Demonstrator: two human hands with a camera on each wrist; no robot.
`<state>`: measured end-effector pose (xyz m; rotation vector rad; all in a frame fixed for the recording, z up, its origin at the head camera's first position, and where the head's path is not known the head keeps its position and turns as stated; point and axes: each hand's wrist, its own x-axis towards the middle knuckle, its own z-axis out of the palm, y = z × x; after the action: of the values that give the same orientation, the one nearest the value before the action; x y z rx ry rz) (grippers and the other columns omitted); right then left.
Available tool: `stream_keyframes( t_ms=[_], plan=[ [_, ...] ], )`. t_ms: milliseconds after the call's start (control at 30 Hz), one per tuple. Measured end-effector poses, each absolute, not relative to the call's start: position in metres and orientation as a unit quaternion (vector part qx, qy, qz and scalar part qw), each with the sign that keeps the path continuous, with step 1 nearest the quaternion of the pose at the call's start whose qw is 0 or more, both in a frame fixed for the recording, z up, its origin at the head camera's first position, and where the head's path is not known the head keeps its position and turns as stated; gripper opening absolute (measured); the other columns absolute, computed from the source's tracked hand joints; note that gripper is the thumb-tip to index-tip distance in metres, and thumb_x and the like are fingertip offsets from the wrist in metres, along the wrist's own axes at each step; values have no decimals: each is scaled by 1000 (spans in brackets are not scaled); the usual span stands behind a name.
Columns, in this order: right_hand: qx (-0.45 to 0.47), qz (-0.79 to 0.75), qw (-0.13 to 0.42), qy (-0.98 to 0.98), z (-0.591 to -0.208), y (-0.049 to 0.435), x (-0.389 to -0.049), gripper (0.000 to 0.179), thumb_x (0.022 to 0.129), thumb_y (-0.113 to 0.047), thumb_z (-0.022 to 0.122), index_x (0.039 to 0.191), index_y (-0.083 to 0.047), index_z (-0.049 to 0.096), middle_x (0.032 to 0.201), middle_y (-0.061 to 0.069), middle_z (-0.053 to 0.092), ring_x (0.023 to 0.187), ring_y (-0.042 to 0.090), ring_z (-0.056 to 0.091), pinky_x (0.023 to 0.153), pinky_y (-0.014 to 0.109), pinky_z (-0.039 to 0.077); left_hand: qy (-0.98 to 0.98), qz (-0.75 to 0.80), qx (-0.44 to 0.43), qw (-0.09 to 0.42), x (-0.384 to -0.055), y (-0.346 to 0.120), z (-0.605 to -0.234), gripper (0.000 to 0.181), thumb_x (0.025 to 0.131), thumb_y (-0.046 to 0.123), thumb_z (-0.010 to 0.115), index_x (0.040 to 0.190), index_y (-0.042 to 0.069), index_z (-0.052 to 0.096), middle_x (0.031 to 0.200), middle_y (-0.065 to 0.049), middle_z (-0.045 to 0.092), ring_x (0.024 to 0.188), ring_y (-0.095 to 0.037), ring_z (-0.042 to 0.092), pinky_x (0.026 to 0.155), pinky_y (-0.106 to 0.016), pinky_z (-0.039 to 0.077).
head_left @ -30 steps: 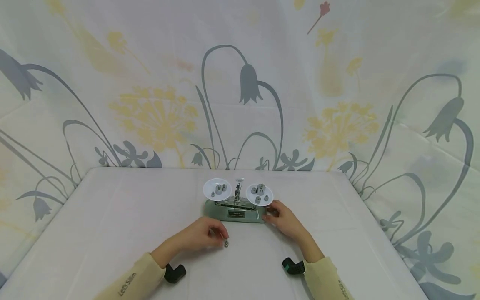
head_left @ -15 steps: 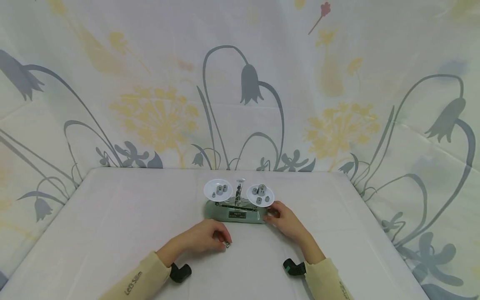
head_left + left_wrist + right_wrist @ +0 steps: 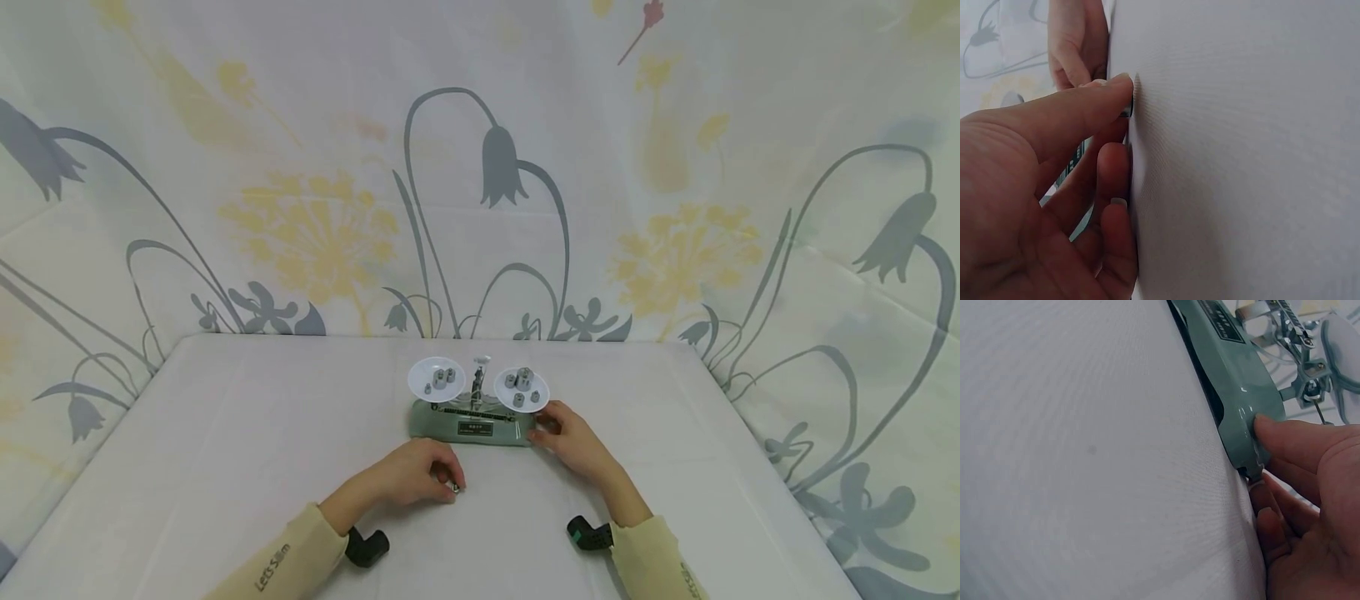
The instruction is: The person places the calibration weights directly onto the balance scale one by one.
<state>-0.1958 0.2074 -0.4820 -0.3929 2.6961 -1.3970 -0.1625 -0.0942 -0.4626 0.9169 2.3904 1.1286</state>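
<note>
A small metal weight [image 3: 455,488] is pinched between the thumb and fingertips of my left hand [image 3: 416,473], low at the white tabletop. Only a dark sliver of that weight [image 3: 1126,114] shows past the thumb in the left wrist view. Behind it stands a green balance scale [image 3: 476,429] with two white pans. My right hand [image 3: 573,437] grips the right end of its base, the thumb [image 3: 1272,434] on the front face and the other fingers curled at the end. Metal weights [image 3: 439,377] sit in the left pan [image 3: 417,375]; several more [image 3: 522,379] stand in the right pan [image 3: 542,402].
A white cloth covers the table [image 3: 262,417], which meets a flower-printed curtain [image 3: 315,233] at the back. Black wrist-camera mounts [image 3: 367,548] jut inward from both sleeves.
My left hand has shifted slightly right, and its thumb and fingertips have come together around the small weight, now partly covered. The right hand stays at the scale's base.
</note>
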Motion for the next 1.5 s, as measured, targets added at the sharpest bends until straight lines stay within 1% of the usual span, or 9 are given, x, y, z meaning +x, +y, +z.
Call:
stream_keyframes(
  t_ms=[233, 433, 800, 1167, 1400, 1500],
  plan=[
    [-133, -451, 37, 882, -486, 209, -197, 41, 90, -12, 73, 129, -5, 62, 124, 10, 60, 114, 28, 56, 98, 47, 46, 843, 402, 315, 170, -159, -94, -461, 14, 79, 8, 83, 86, 17, 76, 82, 9, 64, 78, -8, 55, 71, -23, 45],
    [-129, -454, 37, 881, -487, 208, -197, 41, 90, -12, 73, 129, -6, 62, 126, 10, 60, 115, 28, 56, 98, 47, 45, 840, 407, 313, 177, -160, -94, -461, 14, 79, 6, 83, 86, 16, 75, 83, 7, 64, 78, -8, 54, 71, -23, 46],
    [-131, -463, 37, 876, -488, 209, -197, 43, 90, -11, 73, 130, -4, 61, 127, 11, 59, 118, 31, 56, 101, 48, 45, 843, 402, 320, 161, -160, -93, -464, 15, 78, 7, 83, 85, 18, 75, 80, 8, 62, 74, -5, 52, 68, -23, 45],
    [-129, -465, 38, 875, -484, 207, -195, 43, 90, -11, 72, 131, -5, 60, 129, 10, 59, 120, 31, 55, 103, 49, 44, 842, 408, 310, 169, -162, -95, -462, 15, 80, 11, 83, 87, 20, 74, 81, 11, 63, 74, -5, 56, 68, -23, 48],
    [-129, -465, 40, 875, -484, 207, -195, 43, 90, -11, 72, 132, -5, 60, 128, 10, 58, 120, 30, 55, 103, 49, 44, 829, 433, 311, 169, -163, -99, -461, 15, 80, 6, 82, 89, 15, 74, 85, 8, 64, 77, -9, 58, 68, -24, 50],
    [-128, -463, 40, 876, -484, 208, -196, 43, 90, -11, 72, 131, -5, 60, 128, 10, 59, 120, 31, 55, 103, 49, 44, 829, 435, 310, 166, -163, -100, -462, 15, 80, 7, 82, 89, 15, 74, 87, 9, 64, 79, -9, 59, 70, -24, 51]
  ],
)
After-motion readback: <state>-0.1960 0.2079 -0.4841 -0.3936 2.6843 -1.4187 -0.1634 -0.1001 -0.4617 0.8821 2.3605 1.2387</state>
